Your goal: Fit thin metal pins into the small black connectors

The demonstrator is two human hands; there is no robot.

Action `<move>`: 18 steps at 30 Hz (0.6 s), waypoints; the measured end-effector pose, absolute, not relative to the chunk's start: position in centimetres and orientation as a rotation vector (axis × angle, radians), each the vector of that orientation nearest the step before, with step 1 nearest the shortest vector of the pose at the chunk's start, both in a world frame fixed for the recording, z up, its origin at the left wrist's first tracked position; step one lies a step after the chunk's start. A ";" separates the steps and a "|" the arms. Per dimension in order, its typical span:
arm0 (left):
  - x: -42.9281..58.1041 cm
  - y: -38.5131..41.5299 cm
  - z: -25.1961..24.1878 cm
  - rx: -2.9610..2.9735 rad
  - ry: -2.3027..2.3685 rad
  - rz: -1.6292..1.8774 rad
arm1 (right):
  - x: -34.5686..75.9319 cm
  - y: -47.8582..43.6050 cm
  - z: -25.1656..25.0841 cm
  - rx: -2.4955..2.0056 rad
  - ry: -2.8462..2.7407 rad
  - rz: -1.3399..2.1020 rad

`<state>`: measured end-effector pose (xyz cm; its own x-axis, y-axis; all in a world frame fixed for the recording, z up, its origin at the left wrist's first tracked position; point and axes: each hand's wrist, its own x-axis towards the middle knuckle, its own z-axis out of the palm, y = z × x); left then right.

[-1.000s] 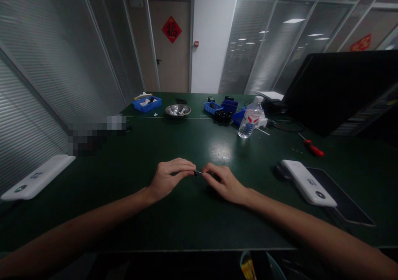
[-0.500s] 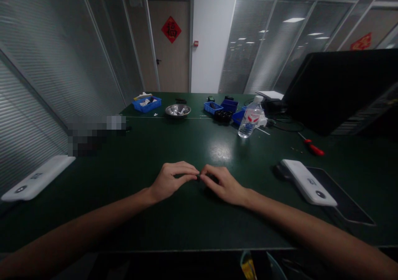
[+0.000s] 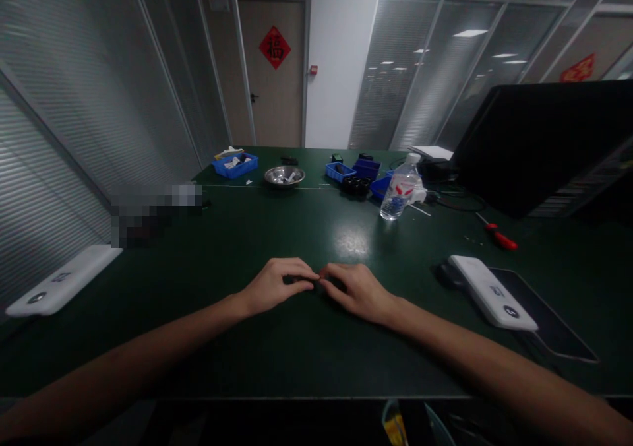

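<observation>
Over the middle of the green tabletop (image 3: 222, 360), my left hand (image 3: 277, 287) and my right hand (image 3: 360, 290) meet at their fingertips. The fingers of each curl toward the thumb in a pinch. Something small and dark seems to sit between the fingertips, too small and dim to name. A narrow gap shows between my left thumb and forefinger. Both wrists are low over the table, with the forearms coming in from the lower corners.
A water bottle (image 3: 399, 189) stands beyond my right hand. Farther back are a metal bowl (image 3: 284, 177), a blue tray (image 3: 236, 165) and a small blue basket (image 3: 340, 171). To the right lie a red screwdriver (image 3: 503, 239), a white device (image 3: 492, 292) and a monitor (image 3: 548, 146); another white device (image 3: 64, 280) lies left.
My left thumb has come slightly away from the forefinger, while the fingertips of both hands stay together. The whole view has shifted slightly; the objects on the table stay in place.
</observation>
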<state>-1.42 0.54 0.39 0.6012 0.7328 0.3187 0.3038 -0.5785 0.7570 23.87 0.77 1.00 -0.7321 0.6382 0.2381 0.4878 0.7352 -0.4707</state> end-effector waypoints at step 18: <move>-1.3 0.1 0.3 2.355 0.819 0.571 | 24.1 1.2 1.4 -0.995 -2.862 -0.027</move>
<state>-1.31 0.14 0.34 0.7204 0.6638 0.2007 0.4175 -0.6463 0.6388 24.08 1.19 1.36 -0.7787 0.6174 0.1113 0.6195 0.7848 -0.0196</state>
